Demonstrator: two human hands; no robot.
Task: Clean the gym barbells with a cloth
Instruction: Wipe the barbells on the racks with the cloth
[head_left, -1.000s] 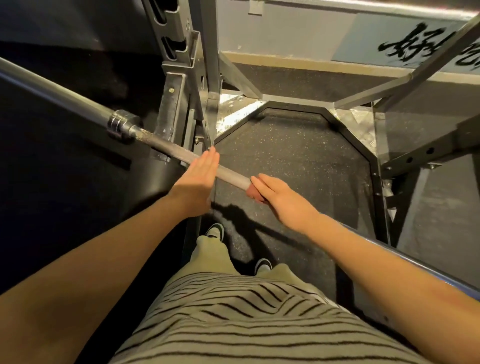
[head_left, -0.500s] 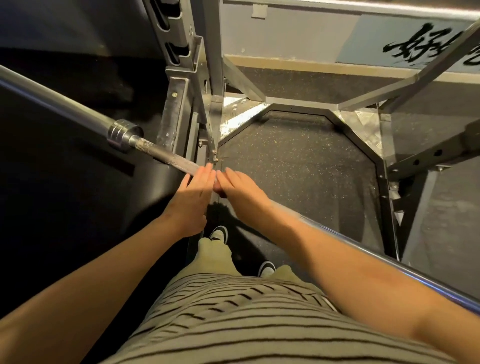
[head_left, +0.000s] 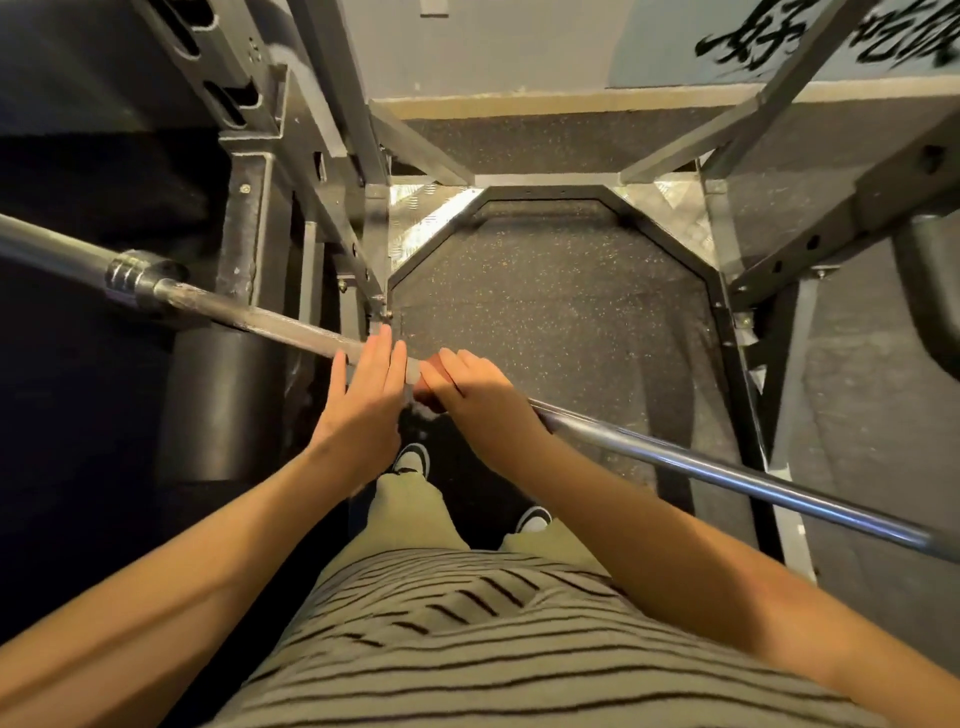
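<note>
A cloth (head_left: 425, 396) on a racked barbell (head_left: 260, 318) above speckled rubber flooring (head_left: 561, 322).
The barbell slants from its collar (head_left: 130, 283) at the dark left, past the steel rack (head_left: 249, 218), toward lower right. The left hand (head_left: 363, 395) lies flat on it, fingers straight, gripping nothing; just beside, the right hand (head_left: 478, 400) curls round the reddish cloth on the bar. Behind stands a pale wall (head_left: 519, 47) with black brush lettering (head_left: 753, 41).
</note>
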